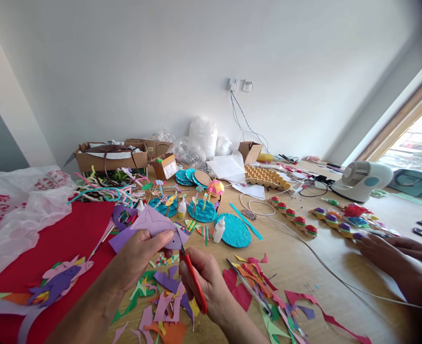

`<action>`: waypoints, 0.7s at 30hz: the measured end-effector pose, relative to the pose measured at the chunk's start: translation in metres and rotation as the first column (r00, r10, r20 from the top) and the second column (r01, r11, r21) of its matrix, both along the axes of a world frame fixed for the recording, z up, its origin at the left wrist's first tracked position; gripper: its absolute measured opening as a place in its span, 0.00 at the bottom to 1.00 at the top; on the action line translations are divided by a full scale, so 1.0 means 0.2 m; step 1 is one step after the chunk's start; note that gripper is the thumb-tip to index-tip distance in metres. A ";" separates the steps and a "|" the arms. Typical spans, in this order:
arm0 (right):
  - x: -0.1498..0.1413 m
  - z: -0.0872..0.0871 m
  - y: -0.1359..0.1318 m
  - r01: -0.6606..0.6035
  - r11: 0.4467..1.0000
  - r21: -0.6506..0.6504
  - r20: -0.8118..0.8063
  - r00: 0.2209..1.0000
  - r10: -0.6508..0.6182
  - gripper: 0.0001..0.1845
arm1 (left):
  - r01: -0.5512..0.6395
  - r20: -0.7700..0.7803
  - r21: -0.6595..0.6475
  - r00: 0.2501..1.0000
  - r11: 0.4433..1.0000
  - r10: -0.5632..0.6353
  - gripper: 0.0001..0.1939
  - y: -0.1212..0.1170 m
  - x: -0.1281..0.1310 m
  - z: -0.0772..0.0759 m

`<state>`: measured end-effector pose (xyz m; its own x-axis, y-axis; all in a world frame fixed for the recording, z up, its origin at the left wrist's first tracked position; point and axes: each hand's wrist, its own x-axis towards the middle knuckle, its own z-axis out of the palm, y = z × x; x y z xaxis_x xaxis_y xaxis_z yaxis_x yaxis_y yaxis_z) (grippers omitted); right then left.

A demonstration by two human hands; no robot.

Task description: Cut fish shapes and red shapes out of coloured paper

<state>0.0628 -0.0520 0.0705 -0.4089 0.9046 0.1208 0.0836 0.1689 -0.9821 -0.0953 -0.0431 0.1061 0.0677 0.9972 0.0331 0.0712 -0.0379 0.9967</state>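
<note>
My left hand [141, 253] holds up a sheet of purple foam [153, 223] cut to a fish-like shape. My right hand [205, 283] grips red-handled scissors [194, 277], whose blades meet the lower right edge of the purple foam. Under both hands the wooden table [304, 267] is strewn with coloured foam scraps [168, 298]. A pile of cut-out foam fish [58, 282] lies on a red sheet [53, 239] to the left.
Another person's hands [397, 251] rest at the right by a row of coloured balls [297, 220]. Teal discs [234, 231], glue bottles [218, 229], a second pair of scissors [248, 289], pipe cleaners [103, 188], cardboard boxes [110, 156], a white fan [361, 180] and a white cable [325, 267] crowd the table.
</note>
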 end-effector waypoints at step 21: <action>0.01 0.01 0.01 -0.091 0.995 0.040 0.029 0.996 0.090 0.18 | 0.057 -0.078 0.035 0.995 0.998 -0.054 0.14 -0.01 -0.02 0.03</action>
<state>0.0657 -0.0507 0.0728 -0.4924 0.8582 0.1447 0.0927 0.2170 -0.9718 -0.0995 -0.0459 0.1115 0.1271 0.9899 0.0628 0.1443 -0.0811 0.9862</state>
